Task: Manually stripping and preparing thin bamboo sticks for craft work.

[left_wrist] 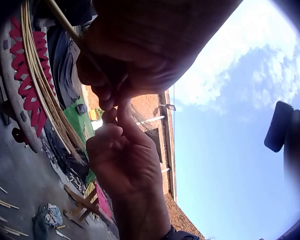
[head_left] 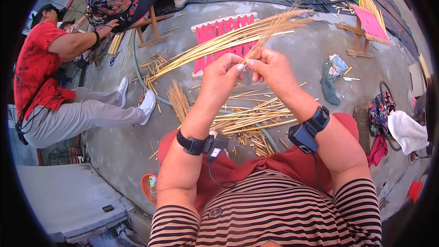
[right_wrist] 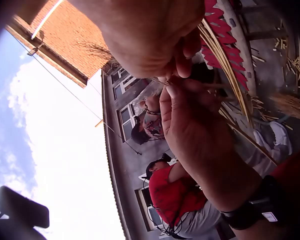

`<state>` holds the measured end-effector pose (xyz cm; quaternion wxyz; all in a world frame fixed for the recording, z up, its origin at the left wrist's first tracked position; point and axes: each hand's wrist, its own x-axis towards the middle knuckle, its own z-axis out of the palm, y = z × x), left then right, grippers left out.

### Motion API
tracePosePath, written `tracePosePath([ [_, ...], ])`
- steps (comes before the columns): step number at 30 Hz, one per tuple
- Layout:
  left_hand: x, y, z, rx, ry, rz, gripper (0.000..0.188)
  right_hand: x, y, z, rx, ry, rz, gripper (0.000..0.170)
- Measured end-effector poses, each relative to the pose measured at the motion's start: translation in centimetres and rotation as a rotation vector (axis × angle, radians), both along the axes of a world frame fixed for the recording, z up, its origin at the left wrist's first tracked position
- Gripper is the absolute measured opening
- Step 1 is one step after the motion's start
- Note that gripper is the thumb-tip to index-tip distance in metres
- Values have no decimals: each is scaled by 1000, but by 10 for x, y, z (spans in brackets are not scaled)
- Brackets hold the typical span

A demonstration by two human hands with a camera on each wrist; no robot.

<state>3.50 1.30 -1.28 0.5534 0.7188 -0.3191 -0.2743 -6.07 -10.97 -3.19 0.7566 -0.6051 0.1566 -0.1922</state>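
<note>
Both hands meet in front of the chest at a dried broomcorn stalk, whose bushy tip [head_left: 273, 28] fans out beyond the fingers in the head view. My left hand [head_left: 221, 74] pinches the stalk between thumb and fingers. Thumb to thumb with it, my right hand [head_left: 275, 70] pinches the same stalk close to its tip. In the left wrist view the pale stem [left_wrist: 63, 19] runs back past the left palm. Just beyond the hands, a bundle of long broomcorn stalks [head_left: 201, 48] lies across a low stool with pink webbing [head_left: 227, 22].
Loose stalks [head_left: 256, 115] and short cut pieces [head_left: 256, 142] lie on the concrete before the knees. A brushy bunch [head_left: 178, 100] stands left of them. At the left sits a person in red [head_left: 43, 64]. Another pink stool [head_left: 369, 24] stands far right, near crumpled cloths [head_left: 331, 82].
</note>
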Motion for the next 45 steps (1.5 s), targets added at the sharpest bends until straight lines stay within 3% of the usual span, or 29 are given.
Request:
tracePosePath([
  [11,0,9,7,-10,119,-1,5,-2,4,3,-18,14,76,9],
  [20,-3,19,9,70,16,19,4,-5,-1,8,22,-53,27,10],
  [37,-4,24,6,32,166,-25,6,-4,9,1,-55,26,119,7],
  [45,-5,22,5,-32,174,26,6,-5,10,6,24,2,124,7],
])
